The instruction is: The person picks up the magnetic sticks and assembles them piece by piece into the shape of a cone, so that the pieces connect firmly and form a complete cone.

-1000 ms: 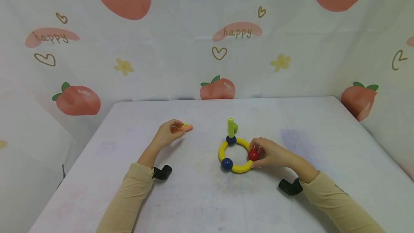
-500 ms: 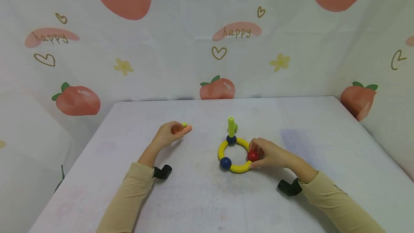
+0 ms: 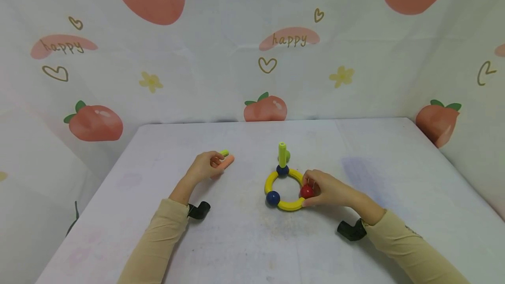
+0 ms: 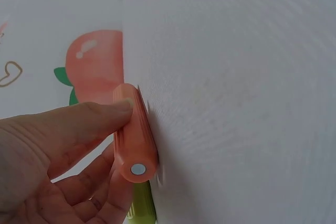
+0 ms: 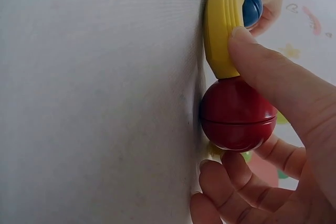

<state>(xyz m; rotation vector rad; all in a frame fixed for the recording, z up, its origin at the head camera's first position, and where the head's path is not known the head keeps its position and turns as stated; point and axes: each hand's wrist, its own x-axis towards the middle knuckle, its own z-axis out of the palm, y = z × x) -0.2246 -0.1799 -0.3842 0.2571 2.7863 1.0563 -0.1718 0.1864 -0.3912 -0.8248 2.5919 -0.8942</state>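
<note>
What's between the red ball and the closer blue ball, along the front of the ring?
A curved yellow piece lies between the red ball and the closer blue ball; the head view shows it.

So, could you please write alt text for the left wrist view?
A left hand holds a ribbed orange rod with a silvery disc in its end. A green rod, partly out of frame, shows below it; a white tabletop fills the right side, a peach-print backdrop the left.

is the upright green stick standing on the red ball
No, the upright green stick stands on the far blue ball, not on the red ball.
</note>
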